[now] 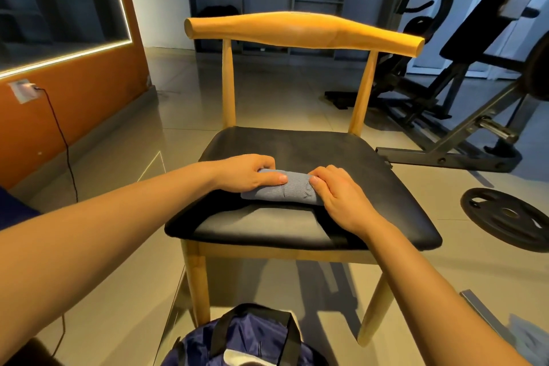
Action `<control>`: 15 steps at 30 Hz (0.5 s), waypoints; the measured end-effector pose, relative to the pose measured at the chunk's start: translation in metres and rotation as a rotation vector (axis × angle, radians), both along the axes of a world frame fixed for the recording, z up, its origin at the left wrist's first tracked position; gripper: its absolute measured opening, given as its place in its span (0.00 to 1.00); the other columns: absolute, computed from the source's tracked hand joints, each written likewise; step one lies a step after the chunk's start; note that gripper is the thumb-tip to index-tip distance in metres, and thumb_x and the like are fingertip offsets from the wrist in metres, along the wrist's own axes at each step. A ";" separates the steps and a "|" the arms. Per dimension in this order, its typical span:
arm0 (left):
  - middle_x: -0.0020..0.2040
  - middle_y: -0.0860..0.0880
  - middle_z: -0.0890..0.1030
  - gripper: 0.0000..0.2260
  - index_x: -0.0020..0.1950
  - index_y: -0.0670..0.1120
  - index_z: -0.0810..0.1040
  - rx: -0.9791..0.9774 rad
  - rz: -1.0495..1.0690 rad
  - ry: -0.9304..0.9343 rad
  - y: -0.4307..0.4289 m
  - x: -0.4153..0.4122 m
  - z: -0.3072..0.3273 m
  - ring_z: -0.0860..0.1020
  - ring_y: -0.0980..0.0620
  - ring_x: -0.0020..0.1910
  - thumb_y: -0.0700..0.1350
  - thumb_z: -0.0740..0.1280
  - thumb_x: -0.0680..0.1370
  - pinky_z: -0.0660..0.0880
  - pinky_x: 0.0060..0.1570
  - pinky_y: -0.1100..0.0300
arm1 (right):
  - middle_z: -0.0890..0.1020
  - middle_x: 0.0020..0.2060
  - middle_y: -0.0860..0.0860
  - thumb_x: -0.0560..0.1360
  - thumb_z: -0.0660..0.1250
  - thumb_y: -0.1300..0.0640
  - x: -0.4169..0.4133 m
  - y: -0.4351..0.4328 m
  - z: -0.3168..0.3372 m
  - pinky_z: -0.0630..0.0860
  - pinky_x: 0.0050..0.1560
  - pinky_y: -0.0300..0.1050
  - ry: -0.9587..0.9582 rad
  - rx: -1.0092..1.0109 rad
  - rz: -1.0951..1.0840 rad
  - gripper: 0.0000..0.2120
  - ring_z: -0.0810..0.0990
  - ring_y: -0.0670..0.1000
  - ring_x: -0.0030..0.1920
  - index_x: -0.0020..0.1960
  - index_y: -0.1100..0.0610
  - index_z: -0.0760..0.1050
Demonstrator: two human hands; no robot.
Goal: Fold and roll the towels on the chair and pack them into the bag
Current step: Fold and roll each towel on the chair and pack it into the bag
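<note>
Black chair seat [297, 145] in a gym room, on which a rolled grey towel [285, 190] is laid, long axis left to right. Its ends are gripped by the curled fingers of the left hand [246, 172] and right hand [338, 196]. The bag [252, 339] is seen on the floor nearer the person, so a pull back and down is judged to be required.

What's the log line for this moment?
step: rolling | left hand: grips towel | right hand: grips towel | towel: rolled, on chair seat | bag: near chair

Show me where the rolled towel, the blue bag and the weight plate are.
rolled towel [282, 191]: head view, middle of the roll.
blue bag [252, 336]: head view, fabric between its straps.
weight plate [502, 217]: head view, its top face.
</note>
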State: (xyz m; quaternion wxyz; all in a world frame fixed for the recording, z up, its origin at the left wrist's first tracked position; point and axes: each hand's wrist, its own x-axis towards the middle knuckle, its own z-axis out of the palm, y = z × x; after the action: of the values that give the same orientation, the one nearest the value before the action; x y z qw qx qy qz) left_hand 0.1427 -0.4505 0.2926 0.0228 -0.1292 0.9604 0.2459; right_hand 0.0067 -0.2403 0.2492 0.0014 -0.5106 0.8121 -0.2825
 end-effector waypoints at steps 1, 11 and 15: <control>0.48 0.51 0.81 0.21 0.53 0.51 0.78 -0.021 -0.005 0.027 0.006 0.008 -0.001 0.79 0.51 0.48 0.67 0.60 0.79 0.78 0.51 0.51 | 0.76 0.49 0.47 0.86 0.52 0.47 0.005 0.004 0.000 0.71 0.54 0.48 -0.001 -0.007 0.008 0.14 0.71 0.49 0.52 0.58 0.48 0.75; 0.50 0.59 0.85 0.13 0.58 0.52 0.86 0.151 -0.191 0.232 0.061 0.096 0.010 0.82 0.58 0.52 0.56 0.70 0.78 0.80 0.54 0.58 | 0.79 0.40 0.58 0.82 0.63 0.46 0.062 0.050 0.020 0.71 0.48 0.51 -0.639 -0.126 0.146 0.21 0.75 0.51 0.42 0.46 0.65 0.78; 0.50 0.56 0.86 0.14 0.57 0.50 0.86 0.254 -0.254 0.200 0.084 0.118 0.007 0.83 0.52 0.52 0.57 0.70 0.77 0.80 0.53 0.51 | 0.82 0.61 0.59 0.81 0.58 0.38 0.093 0.071 0.012 0.76 0.65 0.53 -1.008 0.043 0.313 0.29 0.81 0.61 0.61 0.66 0.61 0.77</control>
State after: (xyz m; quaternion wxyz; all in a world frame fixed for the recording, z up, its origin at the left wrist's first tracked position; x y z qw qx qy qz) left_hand 0.2612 -0.3667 0.2992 -0.0256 0.0219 0.9276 0.3720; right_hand 0.1000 -0.1697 0.2612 0.4445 -0.4264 0.6303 -0.4726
